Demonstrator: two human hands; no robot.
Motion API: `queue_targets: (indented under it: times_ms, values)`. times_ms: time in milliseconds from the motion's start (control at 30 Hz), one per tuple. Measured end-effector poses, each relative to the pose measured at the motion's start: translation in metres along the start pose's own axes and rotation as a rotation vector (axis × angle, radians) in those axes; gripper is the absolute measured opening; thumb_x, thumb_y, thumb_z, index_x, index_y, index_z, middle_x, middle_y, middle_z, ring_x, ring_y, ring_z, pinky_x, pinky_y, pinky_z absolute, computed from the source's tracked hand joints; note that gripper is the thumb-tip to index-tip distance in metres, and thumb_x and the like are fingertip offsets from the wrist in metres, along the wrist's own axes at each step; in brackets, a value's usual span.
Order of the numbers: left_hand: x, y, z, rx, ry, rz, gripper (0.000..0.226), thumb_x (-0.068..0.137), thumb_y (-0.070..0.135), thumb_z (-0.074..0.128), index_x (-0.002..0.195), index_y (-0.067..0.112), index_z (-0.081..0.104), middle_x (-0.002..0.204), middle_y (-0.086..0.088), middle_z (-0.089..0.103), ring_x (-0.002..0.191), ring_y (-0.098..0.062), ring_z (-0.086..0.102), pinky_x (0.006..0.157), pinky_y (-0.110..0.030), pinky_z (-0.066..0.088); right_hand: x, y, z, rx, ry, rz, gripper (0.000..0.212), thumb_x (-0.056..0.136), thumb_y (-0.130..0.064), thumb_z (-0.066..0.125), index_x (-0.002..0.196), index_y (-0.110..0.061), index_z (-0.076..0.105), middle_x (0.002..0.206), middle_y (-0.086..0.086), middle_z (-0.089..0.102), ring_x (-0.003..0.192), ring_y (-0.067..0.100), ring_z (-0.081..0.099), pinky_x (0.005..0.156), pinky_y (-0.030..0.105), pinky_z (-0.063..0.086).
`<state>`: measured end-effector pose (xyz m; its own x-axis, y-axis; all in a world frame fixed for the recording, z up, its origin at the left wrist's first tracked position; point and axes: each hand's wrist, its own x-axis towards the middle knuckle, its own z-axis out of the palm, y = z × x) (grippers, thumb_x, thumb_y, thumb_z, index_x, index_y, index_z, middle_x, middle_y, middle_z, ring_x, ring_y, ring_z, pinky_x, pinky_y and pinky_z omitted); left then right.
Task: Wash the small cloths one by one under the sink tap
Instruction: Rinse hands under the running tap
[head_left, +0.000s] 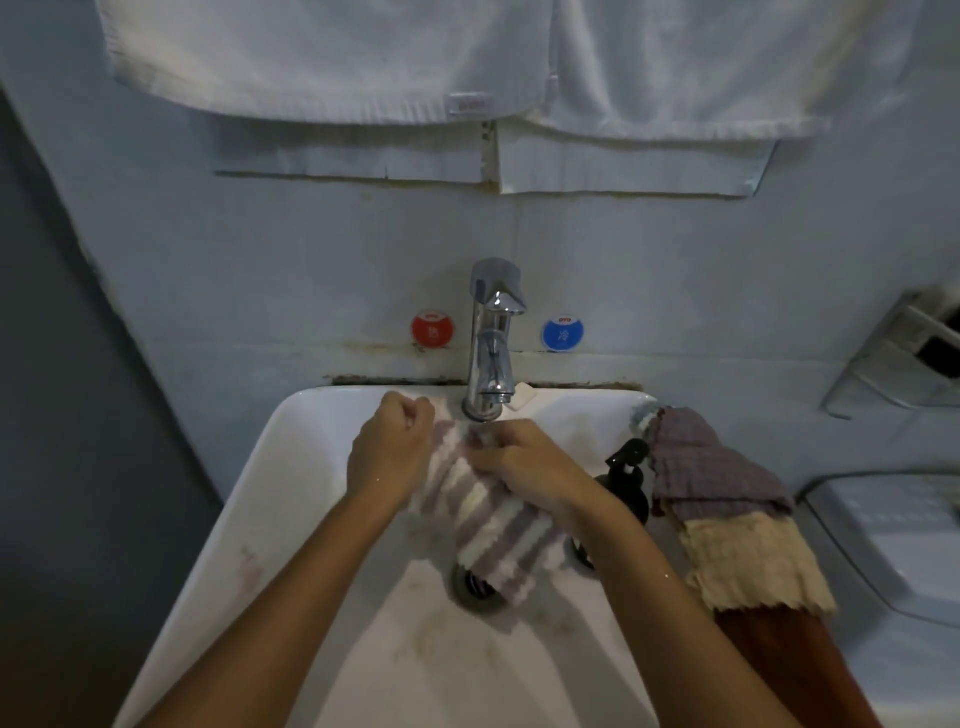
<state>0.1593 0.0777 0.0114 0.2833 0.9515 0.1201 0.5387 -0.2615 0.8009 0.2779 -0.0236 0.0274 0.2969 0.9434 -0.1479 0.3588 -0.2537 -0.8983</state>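
Observation:
A small cloth with purple and white stripes (493, 525) hangs in the white sink (270, 499), its top under the chrome tap (491, 338). My left hand (392, 447) grips its upper left edge with curled fingers. My right hand (524, 467) grips the bunched top right under the spout. The cloth's lower end drapes over the drain (475, 590). On the sink's right rim lie more cloths: a grey-purple one (711, 467), a cream one (753, 561) and a rust-brown one (795, 665).
A dark pump bottle (628, 483) stands on the rim behind my right wrist. Red (432, 328) and blue (562, 333) round stickers flank the tap on the wall. White towels (363, 57) hang above. A wire rack (904, 358) sits at right, a white appliance (893, 545) below it.

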Motion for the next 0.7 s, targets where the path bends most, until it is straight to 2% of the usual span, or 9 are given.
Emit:
queue_targets:
  times_ms: [100, 200, 267, 333, 400, 433, 533, 633, 700]
  values:
    - [-0.003, 0.000, 0.008, -0.046, 0.001, -0.040, 0.027, 0.102, 0.035, 0.036, 0.099, 0.011, 0.049, 0.093, -0.004, 0.057, 0.089, -0.026, 0.053, 0.073, -0.033, 0.036, -0.002, -0.004, -0.001, 0.073, 0.077, 0.015, 0.019, 0.096, -0.006, 0.051, 0.102, -0.008, 0.069, 0.093, 0.011, 0.071, 0.083, 0.023, 0.067, 0.078, 0.034, 0.054]
    - [-0.006, -0.002, 0.018, -0.232, -0.013, -0.293, 0.041, 0.098, 0.039, 0.033, 0.115, 0.006, 0.050, 0.112, -0.014, 0.061, 0.103, -0.033, 0.056, 0.087, -0.041, 0.047, -0.003, -0.006, -0.002, 0.243, 0.173, 0.007, 0.021, 0.100, -0.009, 0.047, 0.097, -0.003, 0.067, 0.076, 0.006, 0.066, 0.066, 0.016, 0.062, 0.062, 0.026, 0.050]
    - [-0.015, -0.002, 0.020, -0.645, -0.314, -0.678, 0.050, 0.096, 0.043, 0.030, 0.113, 0.007, 0.061, 0.106, -0.017, 0.068, 0.091, -0.032, 0.064, 0.079, -0.039, 0.053, -0.002, -0.009, 0.002, 0.369, 0.250, 0.020, 0.022, 0.103, -0.015, 0.046, 0.097, -0.005, 0.065, 0.075, 0.008, 0.065, 0.063, 0.015, 0.063, 0.059, 0.024, 0.050]
    - [-0.029, 0.002, 0.018, -0.833, -0.573, -0.873, 0.046, 0.095, 0.044, 0.034, 0.090, 0.013, 0.069, 0.081, -0.011, 0.071, 0.072, -0.027, 0.065, 0.069, -0.032, 0.051, 0.002, -0.005, 0.007, 0.420, 0.321, 0.032, 0.026, 0.104, -0.022, 0.046, 0.096, -0.007, 0.066, 0.080, 0.010, 0.069, 0.068, 0.017, 0.067, 0.062, 0.026, 0.054]
    - [-0.034, 0.003, 0.026, -0.926, -0.540, -0.777, 0.043, 0.098, 0.043, 0.037, 0.092, 0.015, 0.070, 0.078, -0.009, 0.069, 0.070, -0.027, 0.066, 0.063, -0.033, 0.053, 0.004, -0.001, 0.013, 0.431, 0.340, 0.028, 0.028, 0.104, -0.031, 0.047, 0.098, -0.013, 0.067, 0.090, 0.010, 0.073, 0.082, 0.024, 0.071, 0.075, 0.036, 0.059]
    - [-0.032, 0.003, 0.032, -0.936, -0.427, -0.692, 0.043, 0.100, 0.041, 0.034, 0.100, 0.017, 0.069, 0.083, -0.009, 0.070, 0.074, -0.028, 0.067, 0.061, -0.034, 0.054, 0.003, 0.002, 0.015, 0.426, 0.343, 0.019, 0.029, 0.104, -0.036, 0.048, 0.098, -0.016, 0.067, 0.093, 0.009, 0.074, 0.086, 0.025, 0.072, 0.079, 0.040, 0.059]
    - [-0.031, 0.010, 0.032, -0.788, -0.098, -0.471, 0.043, 0.103, 0.037, 0.027, 0.106, 0.015, 0.064, 0.091, -0.012, 0.072, 0.078, -0.029, 0.068, 0.063, -0.036, 0.054, 0.002, 0.013, 0.021, 0.388, 0.456, 0.011, 0.037, 0.105, -0.043, 0.042, 0.089, -0.017, 0.064, 0.085, 0.004, 0.071, 0.080, 0.020, 0.070, 0.073, 0.035, 0.057]
    - [-0.041, 0.011, 0.040, -0.681, -0.019, -0.291, 0.048, 0.103, 0.048, 0.028, 0.099, 0.013, 0.060, 0.091, -0.012, 0.069, 0.083, -0.028, 0.068, 0.075, -0.044, 0.058, 0.008, 0.023, 0.039, 0.296, 0.568, 0.034, 0.048, 0.104, -0.049, 0.037, 0.079, -0.016, 0.062, 0.078, 0.009, 0.067, 0.076, 0.029, 0.068, 0.072, 0.046, 0.058]
    - [-0.050, 0.014, 0.050, -0.570, -0.034, -0.150, 0.040, 0.104, 0.041, 0.035, 0.091, 0.013, 0.060, 0.083, -0.008, 0.067, 0.079, -0.021, 0.067, 0.068, -0.035, 0.057, 0.009, 0.025, 0.053, 0.254, 0.576, 0.044, 0.050, 0.104, -0.048, 0.039, 0.079, -0.015, 0.066, 0.075, 0.009, 0.068, 0.074, 0.027, 0.068, 0.070, 0.047, 0.059]
